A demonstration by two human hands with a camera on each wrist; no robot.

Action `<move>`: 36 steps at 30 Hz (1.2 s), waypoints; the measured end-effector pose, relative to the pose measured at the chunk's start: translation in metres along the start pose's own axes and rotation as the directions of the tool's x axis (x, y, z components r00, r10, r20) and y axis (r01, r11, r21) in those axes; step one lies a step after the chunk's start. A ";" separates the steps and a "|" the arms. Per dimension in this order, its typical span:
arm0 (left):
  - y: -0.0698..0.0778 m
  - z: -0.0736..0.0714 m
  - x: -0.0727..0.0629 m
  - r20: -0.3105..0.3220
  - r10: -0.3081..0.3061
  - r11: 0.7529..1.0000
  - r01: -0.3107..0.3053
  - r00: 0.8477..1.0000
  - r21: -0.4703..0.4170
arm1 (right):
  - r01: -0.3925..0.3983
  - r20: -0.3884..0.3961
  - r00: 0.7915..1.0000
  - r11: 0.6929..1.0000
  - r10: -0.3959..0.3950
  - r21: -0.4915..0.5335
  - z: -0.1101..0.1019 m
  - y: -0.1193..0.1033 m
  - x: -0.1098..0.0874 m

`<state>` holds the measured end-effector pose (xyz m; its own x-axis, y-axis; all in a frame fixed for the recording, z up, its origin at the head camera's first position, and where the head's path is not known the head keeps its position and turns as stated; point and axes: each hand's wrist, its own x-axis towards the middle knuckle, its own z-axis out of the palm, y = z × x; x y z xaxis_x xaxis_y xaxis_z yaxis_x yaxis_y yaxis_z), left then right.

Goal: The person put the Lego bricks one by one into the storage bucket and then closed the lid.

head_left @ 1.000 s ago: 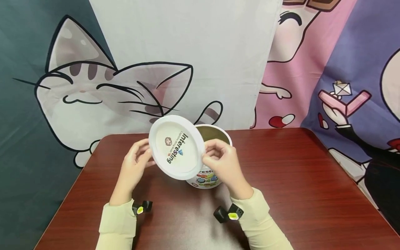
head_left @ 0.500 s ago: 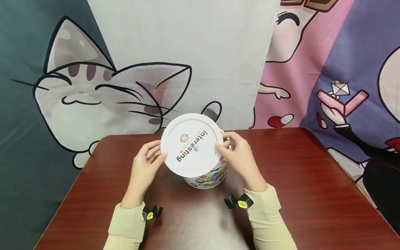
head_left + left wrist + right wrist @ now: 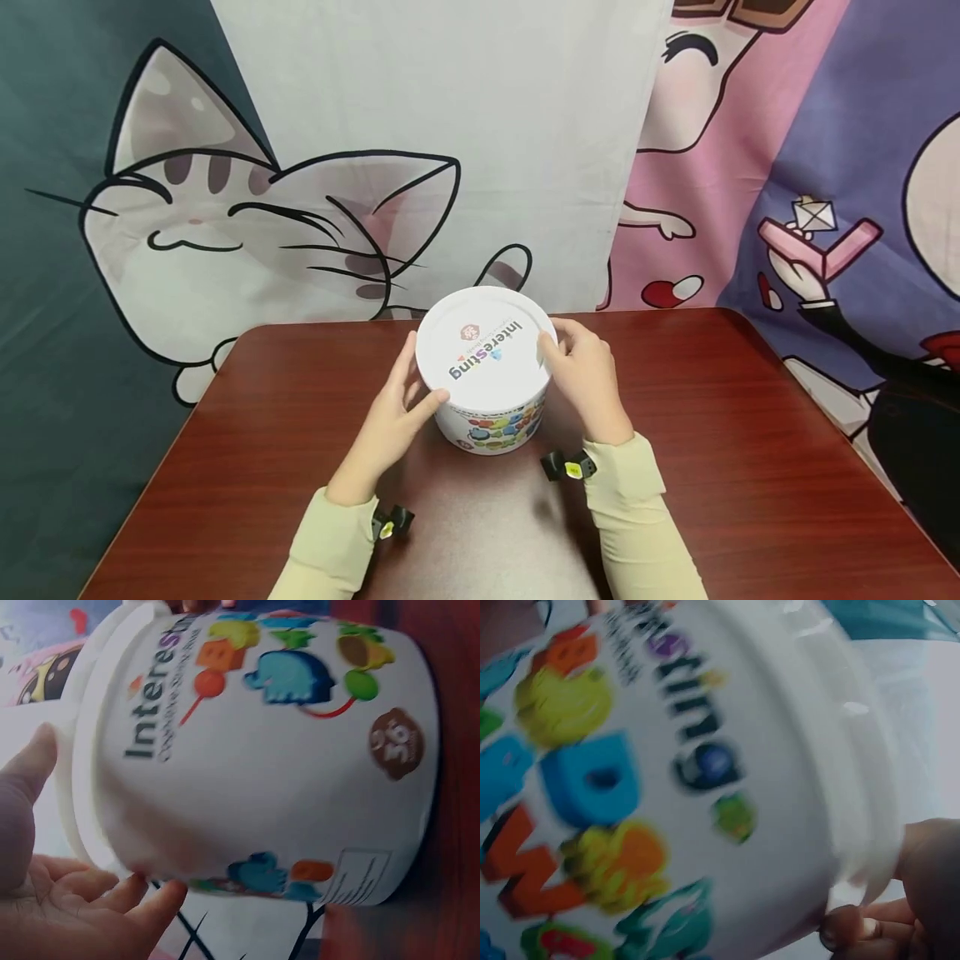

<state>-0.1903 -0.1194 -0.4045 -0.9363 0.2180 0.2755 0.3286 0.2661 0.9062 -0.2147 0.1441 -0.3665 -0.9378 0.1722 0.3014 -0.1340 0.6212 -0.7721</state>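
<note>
A round white lid (image 3: 483, 342) printed "Interesting" lies over the top of a white tub (image 3: 498, 425) with colourful bead pictures on its side. Whether its rim is fully seated I cannot tell. My left hand (image 3: 390, 425) holds the lid's left edge, thumb on top; in the left wrist view, fingertips (image 3: 169, 904) reach the tub wall (image 3: 217, 802) below the rim. At the opposite edge my right hand (image 3: 588, 375) pinches the lid, thumb above. In the right wrist view, the right fingers (image 3: 847, 930) curl at the lid's rim (image 3: 855, 787). The tub's inside is hidden.
The tub stands on a reddish-brown wooden table (image 3: 735, 433), near its far edge. Behind it hangs a cartoon-printed cloth (image 3: 555, 150). A dark shape (image 3: 915, 442) stands beyond the table's right side.
The lid, earlier held tilted in front of the uncovered tub, has moved right and down onto the tub's top. Both hands have moved right with it and stay at its edges.
</note>
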 end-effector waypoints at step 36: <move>-0.006 0.004 0.044 0.079 0.181 0.856 -0.196 0.980 0.479 | 0.375 0.399 0.868 0.917 -0.296 -0.134 0.020 0.009 0.029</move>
<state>-0.2328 -0.1075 -0.3991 -0.8488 0.3355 0.4086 0.5242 0.6349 0.5675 -0.2493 0.1390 -0.3760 -0.9018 -0.3399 0.2670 -0.4318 0.7365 -0.5206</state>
